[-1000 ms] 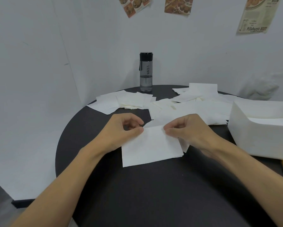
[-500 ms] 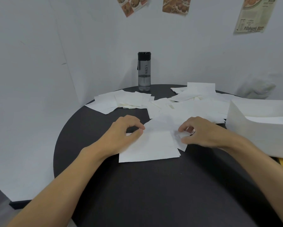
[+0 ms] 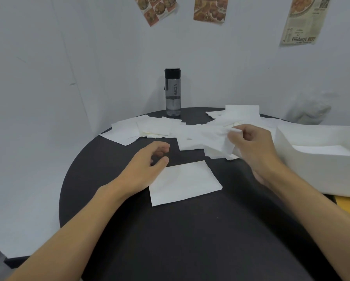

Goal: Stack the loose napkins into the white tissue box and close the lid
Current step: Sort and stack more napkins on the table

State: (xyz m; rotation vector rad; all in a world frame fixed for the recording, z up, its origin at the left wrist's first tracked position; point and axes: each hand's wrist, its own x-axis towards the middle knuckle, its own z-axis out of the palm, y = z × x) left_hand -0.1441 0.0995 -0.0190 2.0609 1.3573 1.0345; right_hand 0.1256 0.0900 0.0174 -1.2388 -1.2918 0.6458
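Right hand (image 3: pixel 251 145) pinches a napkin (image 3: pixel 218 136) off the pile (image 3: pixel 190 141) — box (image 3: pixel 312 169), open at the table's (image 3: pixel 190 240) right edge, lies just beside it. My left hand (image 3: pixel 145 167) loose, empty, by the flat napkin (image 3: pixel 184 183).

Napkins loose, box open.
Folded napkin (image 3: pixel 185 182) flat before me; crumpled napkin (image 3: pixel 217 137) raised above scattered napkins (image 3: pixel 149 128); white tissue box (image 3: pixel 304 169) open at my right.
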